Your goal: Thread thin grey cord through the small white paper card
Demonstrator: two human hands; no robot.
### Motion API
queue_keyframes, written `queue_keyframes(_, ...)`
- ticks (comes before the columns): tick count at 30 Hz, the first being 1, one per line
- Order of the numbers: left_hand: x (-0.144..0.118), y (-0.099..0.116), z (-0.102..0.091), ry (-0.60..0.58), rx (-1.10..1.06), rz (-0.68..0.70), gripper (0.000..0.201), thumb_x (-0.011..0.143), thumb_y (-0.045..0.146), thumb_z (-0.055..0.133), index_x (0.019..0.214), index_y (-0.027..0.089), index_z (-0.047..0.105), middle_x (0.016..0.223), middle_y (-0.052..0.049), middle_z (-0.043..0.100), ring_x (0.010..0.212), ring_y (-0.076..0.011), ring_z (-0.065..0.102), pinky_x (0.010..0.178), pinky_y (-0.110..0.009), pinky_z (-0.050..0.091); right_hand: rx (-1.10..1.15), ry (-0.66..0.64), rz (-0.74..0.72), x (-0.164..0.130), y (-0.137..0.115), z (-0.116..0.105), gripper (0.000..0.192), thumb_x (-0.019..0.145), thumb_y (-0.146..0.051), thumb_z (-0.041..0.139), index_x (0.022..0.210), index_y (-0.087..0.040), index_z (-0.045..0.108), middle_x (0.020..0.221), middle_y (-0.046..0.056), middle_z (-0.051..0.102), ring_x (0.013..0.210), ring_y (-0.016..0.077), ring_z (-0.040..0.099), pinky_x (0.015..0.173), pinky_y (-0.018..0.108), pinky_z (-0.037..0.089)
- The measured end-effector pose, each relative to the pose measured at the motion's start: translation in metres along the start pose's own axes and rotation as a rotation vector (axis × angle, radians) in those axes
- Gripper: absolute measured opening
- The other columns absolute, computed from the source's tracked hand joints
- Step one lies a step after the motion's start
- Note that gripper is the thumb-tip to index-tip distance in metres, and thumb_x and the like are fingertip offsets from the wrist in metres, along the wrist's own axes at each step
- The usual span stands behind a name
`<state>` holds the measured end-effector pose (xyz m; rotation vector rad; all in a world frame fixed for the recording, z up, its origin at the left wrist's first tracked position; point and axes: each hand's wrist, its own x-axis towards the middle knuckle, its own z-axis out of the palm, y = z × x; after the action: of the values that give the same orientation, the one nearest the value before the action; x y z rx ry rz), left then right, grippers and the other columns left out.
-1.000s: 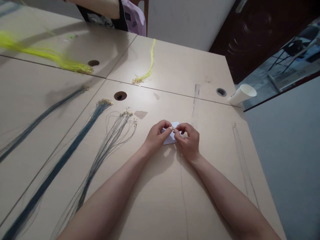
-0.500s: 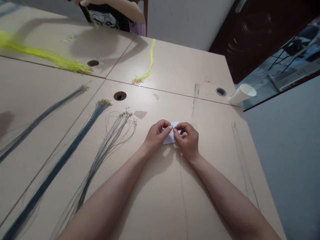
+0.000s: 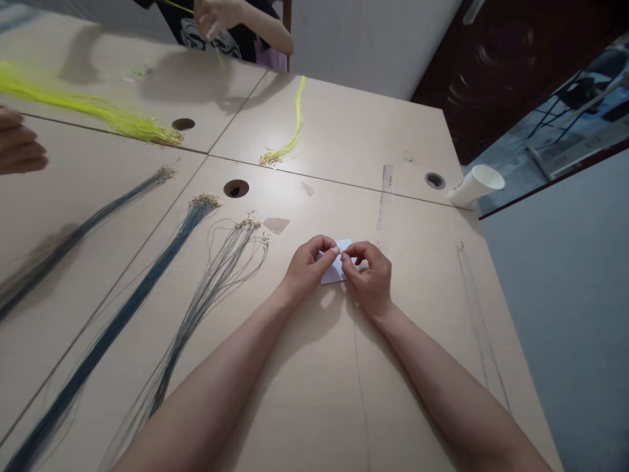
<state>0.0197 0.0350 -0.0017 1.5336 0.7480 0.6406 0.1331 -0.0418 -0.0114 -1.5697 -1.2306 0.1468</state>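
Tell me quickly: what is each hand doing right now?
Left hand: closed, pinching the small pale-blue paper card.
Right hand: closed, pinching the thin grey cord at the card.

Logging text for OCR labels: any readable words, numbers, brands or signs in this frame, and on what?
No text can be read.
Clear ruler: graduation marks too small to read.
Co-worker's black shirt: a white print, no legible words.
Pale card between left hand and right hand: blank where it shows.
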Motion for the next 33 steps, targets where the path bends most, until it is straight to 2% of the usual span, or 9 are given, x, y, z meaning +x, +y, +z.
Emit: queue_keyframes(33,0.0003,-0.0012,-0.001,-0.039,0.021,0.027,0.019,0.079,0.034,0.05,0.077,0.016,0.052,0.073,0.001,0.051,0.066,-0.0101,0.044,0.061,-0.022,0.035,-0.007,-0.012,0.014,-0.0007,-0.0023,-0.0012,0.007,0.071,-0.013,0.053,0.071,-0.02,0.054,0.065,-0.003,0.056,0.061,0.0123,0.05,0.058,0.026,0.04)
